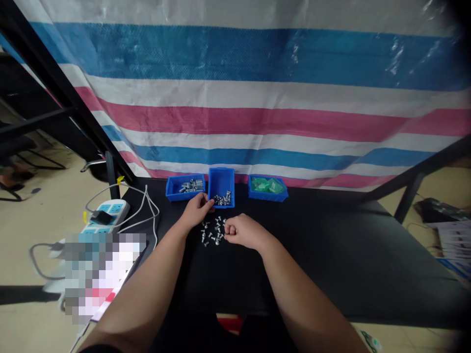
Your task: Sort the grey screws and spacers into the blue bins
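Small silver screws [217,239] lie scattered on the black table between my hands. My left hand [196,211] is at the front left corner of the middle blue bin [221,180], fingers curled and thumb against its wall. Inside that bin, a pile of small metal parts [222,199] has gathered at the near end. My right hand [243,230] is closed at the right edge of the scattered screws, fingertips bent in and close to the tabletop. Whatever its fingers pinch is too small or hidden to make out.
A left blue bin [172,192] holds longer metal pieces; a right blue bin [268,196] holds green bags. White cables and a power strip [119,208] lie at the table's left, beside a blurred, bright-screened device [117,274]. A striped sheet [257,117] hangs behind.
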`<state>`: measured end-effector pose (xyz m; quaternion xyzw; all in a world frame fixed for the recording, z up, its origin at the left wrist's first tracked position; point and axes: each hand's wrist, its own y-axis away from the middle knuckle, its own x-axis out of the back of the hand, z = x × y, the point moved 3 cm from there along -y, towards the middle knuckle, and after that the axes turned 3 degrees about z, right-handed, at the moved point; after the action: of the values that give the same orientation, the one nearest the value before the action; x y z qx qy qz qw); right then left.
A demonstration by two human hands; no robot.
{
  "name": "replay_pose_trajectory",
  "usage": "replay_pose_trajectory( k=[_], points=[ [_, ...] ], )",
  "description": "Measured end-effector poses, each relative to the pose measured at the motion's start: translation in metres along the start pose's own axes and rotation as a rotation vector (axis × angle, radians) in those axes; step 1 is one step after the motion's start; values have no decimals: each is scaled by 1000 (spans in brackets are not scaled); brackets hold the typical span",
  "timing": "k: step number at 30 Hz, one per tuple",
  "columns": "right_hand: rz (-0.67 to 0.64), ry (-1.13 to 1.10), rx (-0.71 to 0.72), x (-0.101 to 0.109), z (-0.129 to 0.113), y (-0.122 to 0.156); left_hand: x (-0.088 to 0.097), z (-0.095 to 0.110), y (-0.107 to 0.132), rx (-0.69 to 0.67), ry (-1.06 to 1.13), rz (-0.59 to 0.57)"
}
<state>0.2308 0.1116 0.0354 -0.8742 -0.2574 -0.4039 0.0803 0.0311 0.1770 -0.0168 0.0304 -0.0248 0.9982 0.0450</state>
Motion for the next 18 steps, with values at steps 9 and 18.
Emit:
replay_pose_trajectory(
  k=[9, 18],
  points=[
    [100, -294, 15, 16, 7, 6, 0, -1, -1, -1, -1, -2],
    [-43, -508, -4, 5, 19, -3, -1, 0, 0, -11, 37, -8]
  ],
)
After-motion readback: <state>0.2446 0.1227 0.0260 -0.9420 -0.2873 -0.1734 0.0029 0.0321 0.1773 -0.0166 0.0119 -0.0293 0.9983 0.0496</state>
